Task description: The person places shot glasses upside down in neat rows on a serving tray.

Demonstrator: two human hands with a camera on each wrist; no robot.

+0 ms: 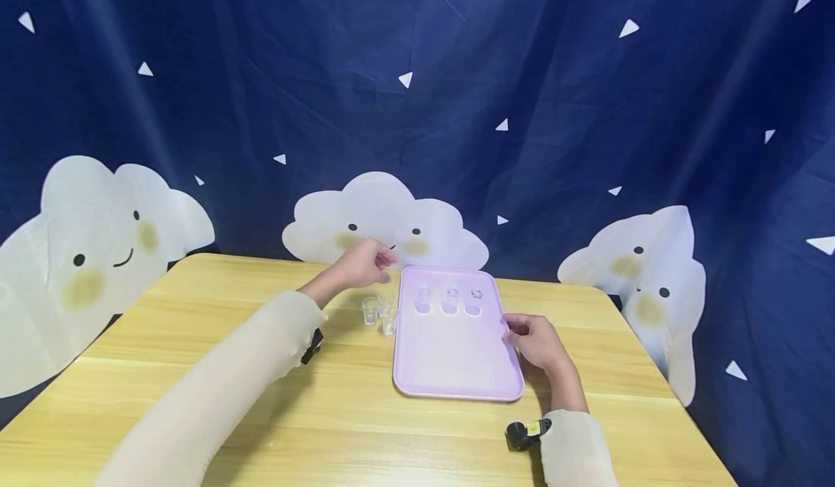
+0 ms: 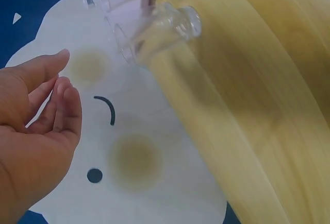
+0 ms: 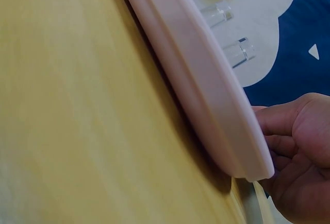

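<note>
My left hand (image 1: 365, 263) hovers above a group of small clear cups (image 1: 370, 311) just left of the tray. In the left wrist view, its thumb and loosely bent fingers (image 2: 72, 108) have nothing between them, and the nearest clear cup (image 2: 160, 33) stands apart from them. A light purple tray (image 1: 450, 364) lies on the table, with three more clear cups (image 1: 450, 301) in a row toward its far end. My right hand (image 1: 536, 340) grips the tray's right rim; some of its fingers are hidden by the rim in the right wrist view.
The wooden table (image 1: 313, 429) has rounded far corners. Behind it hangs a dark blue curtain (image 1: 326, 74) with white clouds and small triangles. A black wrist camera (image 1: 522, 435) sits by the right sleeve.
</note>
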